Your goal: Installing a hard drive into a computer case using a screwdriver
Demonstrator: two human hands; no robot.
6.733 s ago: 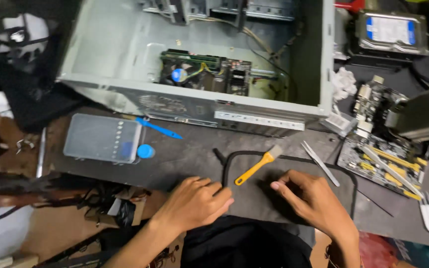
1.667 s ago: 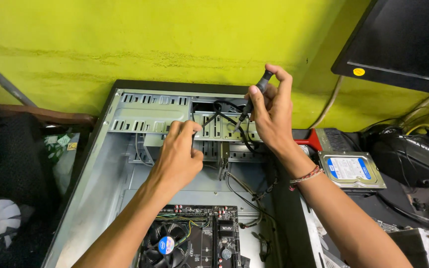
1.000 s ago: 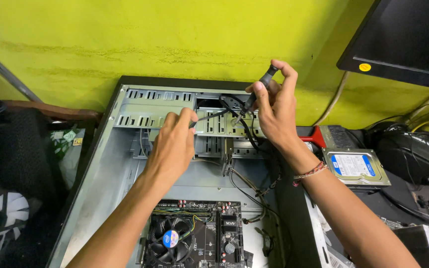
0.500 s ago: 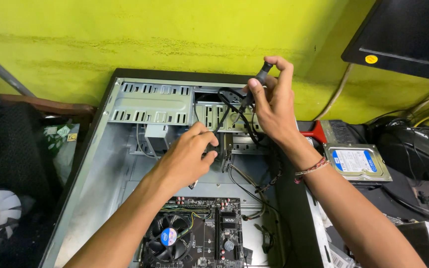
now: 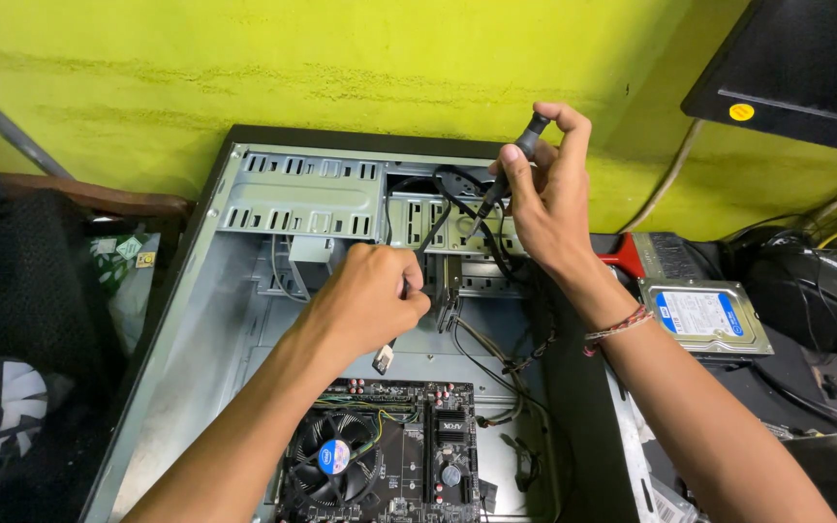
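Cable [image 5: 391, 349] in left hand [image 5: 365, 300], seemingly inside open computer case [image 5: 201, 320], yellow-green wall [image 5: 341, 68] behind.

We have a single view, worn on the head, looking steeply down and forward into the open computer case [image 5: 244, 320] from close above it. The green wall [image 5: 341, 68] fills the top of the frame, and our forearms enter from the bottom edge, reaching toward the centre.

Wall: a yellow-green painted wall [image 5: 341, 68] fills the backdrop | Furniture: a dark wooden ledge [image 5: 79, 194] sits at left | Corner: a black monitor [image 5: 806, 68] hangs upper right | Light: even, soft
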